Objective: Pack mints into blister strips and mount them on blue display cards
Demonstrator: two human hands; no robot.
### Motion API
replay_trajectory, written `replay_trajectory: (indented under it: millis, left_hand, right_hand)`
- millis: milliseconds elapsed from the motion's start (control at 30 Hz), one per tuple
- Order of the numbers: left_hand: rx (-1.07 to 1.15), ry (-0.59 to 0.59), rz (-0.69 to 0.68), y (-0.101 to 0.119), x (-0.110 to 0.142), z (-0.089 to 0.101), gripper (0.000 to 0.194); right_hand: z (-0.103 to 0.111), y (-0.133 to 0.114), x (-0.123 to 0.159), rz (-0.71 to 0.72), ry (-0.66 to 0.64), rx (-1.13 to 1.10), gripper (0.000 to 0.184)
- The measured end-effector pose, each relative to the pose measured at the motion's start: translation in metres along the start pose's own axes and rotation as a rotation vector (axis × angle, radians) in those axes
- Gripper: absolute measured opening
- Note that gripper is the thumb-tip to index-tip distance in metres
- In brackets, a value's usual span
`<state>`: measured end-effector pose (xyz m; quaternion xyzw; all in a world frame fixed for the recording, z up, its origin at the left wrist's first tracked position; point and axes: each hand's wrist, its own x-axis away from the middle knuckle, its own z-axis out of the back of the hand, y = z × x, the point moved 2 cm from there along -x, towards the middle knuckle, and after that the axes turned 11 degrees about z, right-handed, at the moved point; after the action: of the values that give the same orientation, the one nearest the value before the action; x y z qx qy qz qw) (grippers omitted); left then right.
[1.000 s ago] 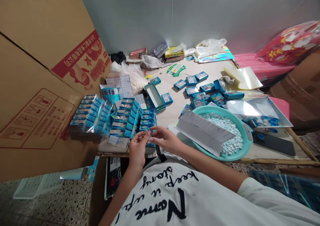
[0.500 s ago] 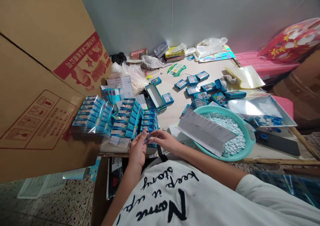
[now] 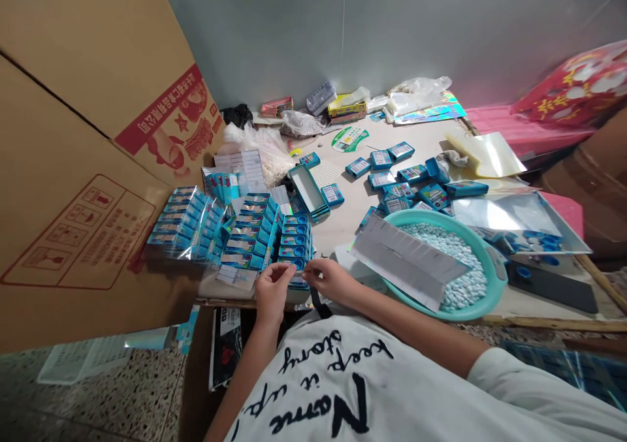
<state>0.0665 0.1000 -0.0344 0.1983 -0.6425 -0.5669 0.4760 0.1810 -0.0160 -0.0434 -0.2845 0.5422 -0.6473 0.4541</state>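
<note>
My left hand point(image 3: 273, 288) is closed in a pinch at the front edge of the table, thumb and fingertips together. Close to its right, my right hand point(image 3: 330, 280) pinches too, its fingertips pointing at the left ones. Something thin and pale may span the small gap between them, but it is too small to name. Just beyond my fingers stands a display tray of small blue boxes point(image 3: 294, 239) with round blue caps. To its left are a second row of blue boxes point(image 3: 249, 230) and a stack in clear wrap point(image 3: 180, 223).
A large cardboard carton point(image 3: 98, 233) rises at the left. On the right, a turquoise basin point(image 3: 492, 292) of pale candies has a folded card sheet point(image 3: 406, 259) across it. Loose blue boxes point(image 3: 434, 195) lie behind it, near an empty blue tray point(image 3: 309, 194) and a dark phone point(image 3: 553, 287).
My fingertips have drawn apart a little, and my left hand has turned from upright fingers to a flatter pinch. The whole view has shifted slightly; the boxes look the same.
</note>
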Motion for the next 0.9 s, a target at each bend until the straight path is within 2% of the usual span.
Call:
replay_trajectory:
  millis: [133, 233, 300, 533, 733, 833, 900]
  left_hand:
    - [-0.217, 0.047, -0.082, -0.002, -0.005, 0.005, 0.032]
    - [-0.409, 0.087, -0.156, -0.001, -0.008, 0.007, 0.03]
    - [-0.529, 0.098, -0.206, 0.001, -0.009, 0.006, 0.028]
    - [-0.895, 0.137, -0.354, 0.007, -0.022, -0.004, 0.02]
    - [-1.066, 0.156, -0.419, 0.003, -0.03, -0.005, 0.017]
    - [-1.102, 0.184, -0.439, 0.002, -0.032, -0.003, 0.014]
    - [-1.115, 0.202, -0.453, 0.001, -0.033, -0.002, 0.02]
  right_hand:
    - [0.004, 0.014, -0.002, 0.016, 0.029, 0.013, 0.016]
    - [0.006, 0.026, -0.006, 0.034, 0.052, -0.008, 0.036]
    - [0.004, 0.034, -0.009, 0.04, 0.06, -0.018, 0.041]
    - [-0.009, 0.06, -0.014, -0.015, 0.141, -0.059, 0.032]
    - [-0.017, 0.076, -0.019, -0.021, 0.181, -0.203, 0.024]
    - [-0.023, 0.085, -0.021, -0.04, 0.185, -0.31, 0.038]
    - [-0.029, 0.091, -0.021, -0.078, 0.188, -0.356, 0.051]
